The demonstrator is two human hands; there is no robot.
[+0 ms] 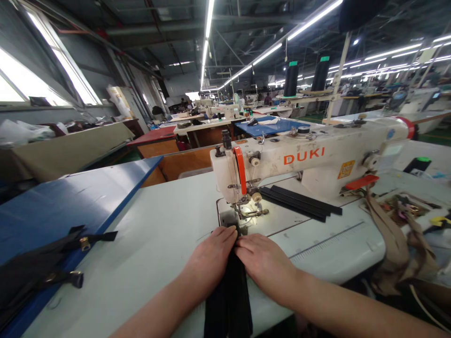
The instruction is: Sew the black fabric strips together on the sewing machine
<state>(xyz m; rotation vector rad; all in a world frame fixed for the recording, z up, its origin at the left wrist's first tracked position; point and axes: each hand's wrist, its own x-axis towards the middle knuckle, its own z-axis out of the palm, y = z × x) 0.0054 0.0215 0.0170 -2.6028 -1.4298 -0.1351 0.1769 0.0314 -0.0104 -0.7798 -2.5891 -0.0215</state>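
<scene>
My left hand (213, 253) and my right hand (264, 263) meet just in front of the sewing machine (275, 157), fingers closed on a black fabric strap (230, 305). The strap runs from under my fingertips down over the front of the pale machine table toward me. Its far end, by the lit presser foot (251, 211), is partly hidden by my fingers. I cannot tell whether it lies under the foot. Several flat black strips (303, 202) rest on the machine bed, right of the needle area.
Black straps with metal buckles (38, 267) lie on a blue table (123, 180) at left. Beige straps (391, 249) hang beside a cluttered tray (405, 206) at right. Black thread cones (291, 80) stand behind the machine. Other worktables and machines fill the hall beyond.
</scene>
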